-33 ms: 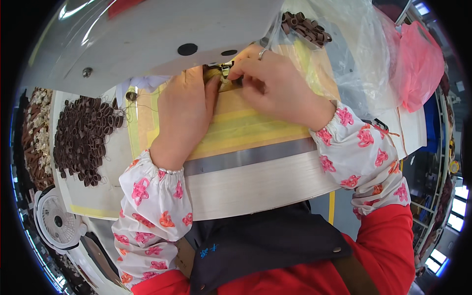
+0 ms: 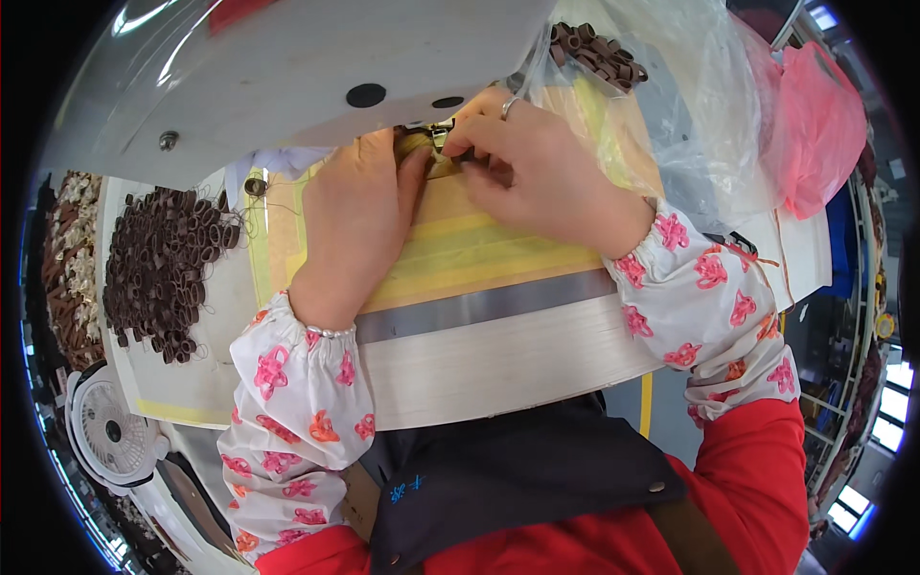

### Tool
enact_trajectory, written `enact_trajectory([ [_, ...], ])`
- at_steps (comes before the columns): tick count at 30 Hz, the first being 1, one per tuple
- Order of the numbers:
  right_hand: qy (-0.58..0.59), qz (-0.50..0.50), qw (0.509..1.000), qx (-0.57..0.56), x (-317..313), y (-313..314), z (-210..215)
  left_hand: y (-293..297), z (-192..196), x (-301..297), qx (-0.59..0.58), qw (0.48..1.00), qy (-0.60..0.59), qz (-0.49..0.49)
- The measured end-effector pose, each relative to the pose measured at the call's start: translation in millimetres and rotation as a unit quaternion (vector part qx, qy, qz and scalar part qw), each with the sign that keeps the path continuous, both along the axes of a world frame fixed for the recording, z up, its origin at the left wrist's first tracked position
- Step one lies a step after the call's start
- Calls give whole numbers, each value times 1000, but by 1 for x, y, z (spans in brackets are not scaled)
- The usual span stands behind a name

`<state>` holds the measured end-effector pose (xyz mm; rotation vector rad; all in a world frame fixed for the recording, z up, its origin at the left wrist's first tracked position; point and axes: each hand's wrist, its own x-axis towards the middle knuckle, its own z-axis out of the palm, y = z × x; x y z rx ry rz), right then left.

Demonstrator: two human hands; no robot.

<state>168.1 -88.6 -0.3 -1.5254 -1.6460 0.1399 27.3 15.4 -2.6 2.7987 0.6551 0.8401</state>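
Under the white sewing machine head (image 2: 287, 86), both hands work close to a small metal presser foot (image 2: 440, 136). My left hand (image 2: 355, 220) lies just left of the foot, its thumb and fingers drawn together. The machine head hides its fingertips, so what they hold cannot be made out. To the right of the foot, my right hand (image 2: 551, 168) is closed, thumb and forefinger pinched beside the metal. A small dark brown piece (image 2: 500, 173) shows among its curled fingers. Beneath the hands lies a tan work surface (image 2: 460, 216) with yellow tape strips.
Many brown loops (image 2: 163, 268) with loose threads are heaped at the left. More brown loops (image 2: 599, 57) sit at the back right beside clear plastic sheeting (image 2: 690, 105) and a pink bag (image 2: 819, 125). A white fan (image 2: 113, 429) stands at the lower left.
Very little differs. My right fingers have shifted slightly around the dark piece, and my left forearm has moved slightly left.
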Motion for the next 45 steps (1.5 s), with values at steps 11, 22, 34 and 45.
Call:
enact_trajectory([
  [11,-93,-23,994,45,1,3,-6,2,4,-8,-231,967,-95,-50],
  [22,-89,11,993,73,-9,-1,3,5,22,-9,-415,906,24,-78],
  [34,-185,13,981,60,-22,-5,4,2,20,-9,-401,909,23,-111],
  [45,37,-23,999,-9,-1,5,0,6,-1,-6,-255,962,-67,-77],
])
